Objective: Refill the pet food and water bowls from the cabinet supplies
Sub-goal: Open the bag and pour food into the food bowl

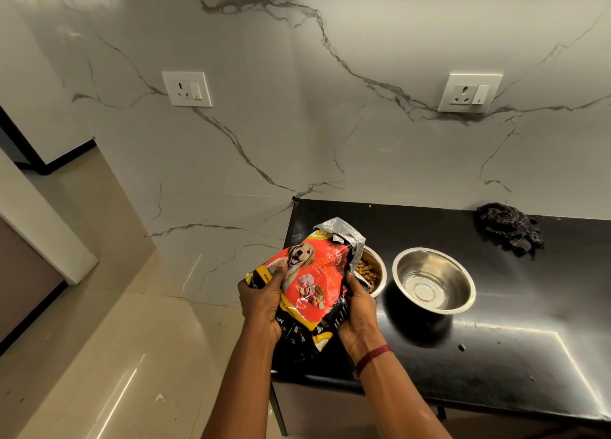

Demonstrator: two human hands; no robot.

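Over the counter [496, 356], both hands [264, 301] grip the tilted food bag [310, 280], fingers curled.

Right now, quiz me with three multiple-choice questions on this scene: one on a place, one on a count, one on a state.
1. Where is the cloth?
A) In a bowl
B) At the back of the counter, near the wall
C) On the floor

2. How many bowls stand on the counter?
A) One
B) Two
C) Three

3. The bag is:
A) held in both hands
B) lying flat on the counter
C) standing by the wall

Answers:
1 B, the cloth lies crumpled at the counter's far edge.
2 B, one holds kibble and the other stands beside it.
3 A, the left hand and right hand grip its sides.
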